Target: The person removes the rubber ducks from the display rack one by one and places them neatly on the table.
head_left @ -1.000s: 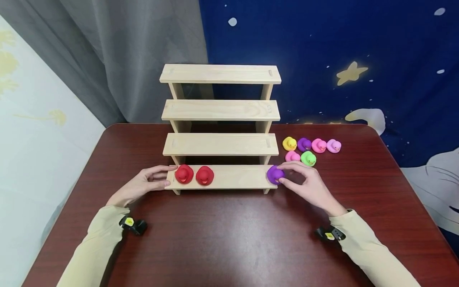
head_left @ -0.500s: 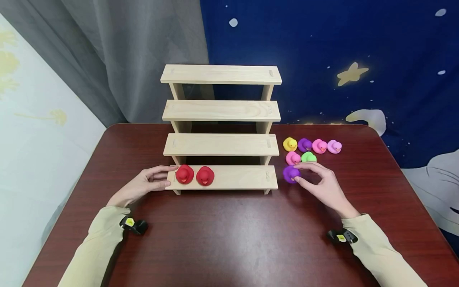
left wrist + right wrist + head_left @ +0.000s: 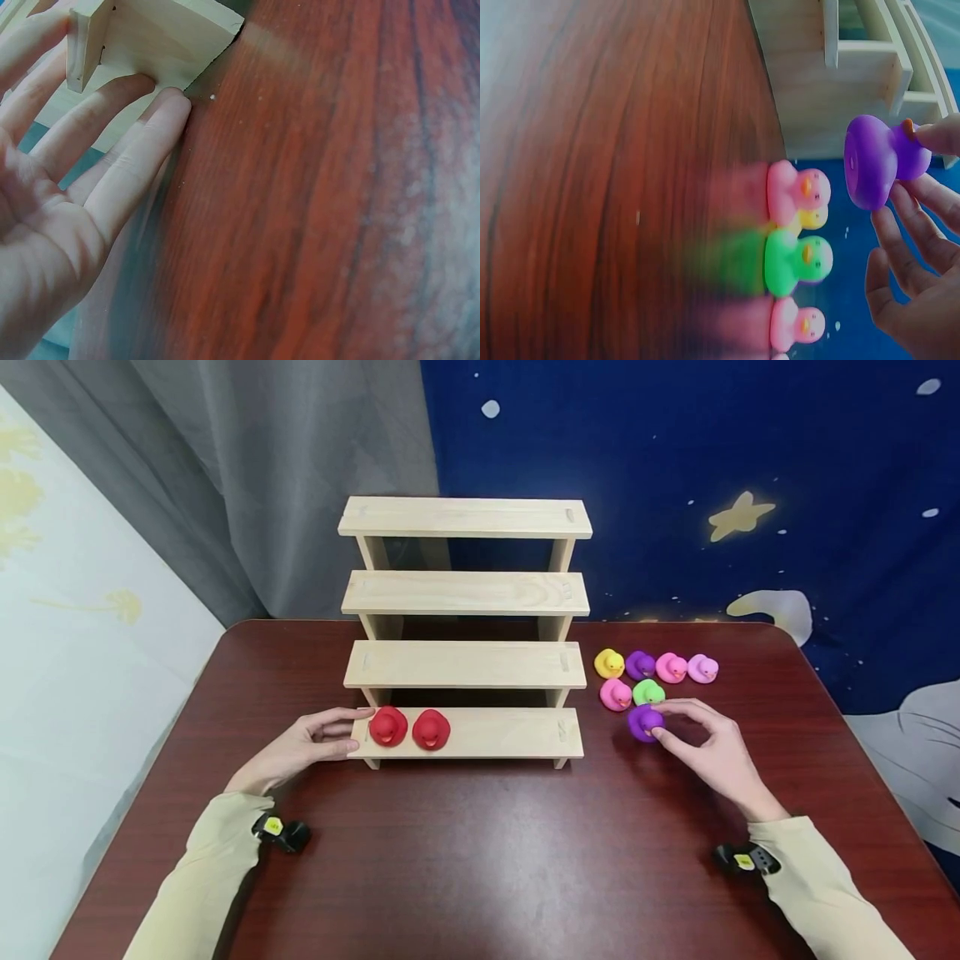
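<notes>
My right hand point(image 3: 712, 756) pinches a purple rubber duck point(image 3: 646, 723) between thumb and fingers. In the right wrist view the duck point(image 3: 874, 161) is held off the table, tilted. Two red rubber ducks point(image 3: 387, 727) sit side by side on the left of the bottom step of a four-tier wooden display stand point(image 3: 517, 732). At that step's left end rests my left hand point(image 3: 296, 750), thumb near the front corner and a finger by the back one. The left wrist view shows its fingers point(image 3: 139, 169) loosely extended against the stand's side.
Right of the stand, on the dark red table point(image 3: 480, 860), lie loose ducks: yellow point(image 3: 609, 664), purple point(image 3: 641, 665), green point(image 3: 648, 692) and several pink ones point(image 3: 616, 695). A grey curtain point(image 3: 322, 460) and a blue starry cloth point(image 3: 637, 468) hang behind.
The purple duck has moved right with my right hand, off the bottom step's right end, to just in front of the green duck. My left hand has stayed in place.
</notes>
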`<action>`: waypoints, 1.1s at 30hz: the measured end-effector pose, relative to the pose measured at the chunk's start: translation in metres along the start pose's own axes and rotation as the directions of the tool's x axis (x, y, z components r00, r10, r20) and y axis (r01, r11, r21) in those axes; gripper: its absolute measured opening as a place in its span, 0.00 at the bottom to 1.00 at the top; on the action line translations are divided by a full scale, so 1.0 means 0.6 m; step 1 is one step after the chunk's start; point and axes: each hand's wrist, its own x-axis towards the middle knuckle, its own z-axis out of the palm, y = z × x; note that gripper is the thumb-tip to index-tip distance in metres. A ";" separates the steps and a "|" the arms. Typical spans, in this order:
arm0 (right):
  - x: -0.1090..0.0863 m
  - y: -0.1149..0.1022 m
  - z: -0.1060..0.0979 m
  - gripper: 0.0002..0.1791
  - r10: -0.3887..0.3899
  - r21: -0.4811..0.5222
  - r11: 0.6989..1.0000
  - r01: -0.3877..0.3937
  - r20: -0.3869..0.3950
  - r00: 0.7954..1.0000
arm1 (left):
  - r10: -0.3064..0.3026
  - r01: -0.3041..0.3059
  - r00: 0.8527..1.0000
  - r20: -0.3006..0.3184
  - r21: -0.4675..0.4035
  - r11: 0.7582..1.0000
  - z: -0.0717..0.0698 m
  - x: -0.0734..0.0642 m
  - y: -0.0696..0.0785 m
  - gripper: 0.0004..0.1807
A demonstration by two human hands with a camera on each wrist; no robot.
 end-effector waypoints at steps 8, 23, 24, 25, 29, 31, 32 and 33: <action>-0.004 -0.020 -0.026 0.17 0.001 -0.027 1.000 -0.002 -0.057 0.998 | 0.001 -0.001 1.000 0.004 0.000 1.000 0.000 -0.001 0.000 0.30; -0.006 0.028 -0.042 0.16 0.056 -0.058 0.996 -0.064 -0.132 0.990 | -0.001 0.001 1.000 -0.004 0.005 1.000 0.001 -0.001 0.002 0.30; -0.005 0.036 -0.042 0.16 0.062 -0.061 0.996 -0.071 -0.131 0.989 | -0.003 0.003 1.000 -0.005 0.004 1.000 0.000 -0.001 0.002 0.30; -0.004 0.045 -0.042 0.16 0.069 -0.064 0.995 -0.078 -0.130 0.989 | -0.003 0.003 1.000 -0.005 0.002 1.000 0.000 -0.001 0.002 0.30; -0.001 0.093 -0.045 0.18 0.102 -0.050 0.993 -0.109 -0.118 0.988 | 0.000 0.000 1.000 -0.004 -0.008 1.000 0.000 -0.001 0.002 0.30; 0.002 0.115 -0.047 0.18 0.117 -0.050 0.991 -0.123 -0.107 0.987 | 0.003 -0.003 1.000 0.002 -0.014 1.000 0.000 -0.001 0.001 0.30; 0.004 0.124 -0.048 0.18 0.126 -0.053 0.990 -0.131 -0.100 0.987 | 0.004 -0.004 1.000 0.004 -0.018 1.000 0.000 -0.002 0.001 0.30; 0.006 0.130 -0.049 0.18 0.131 -0.060 0.989 -0.137 -0.093 0.987 | 0.006 -0.006 1.000 0.007 -0.020 1.000 0.000 -0.002 0.000 0.30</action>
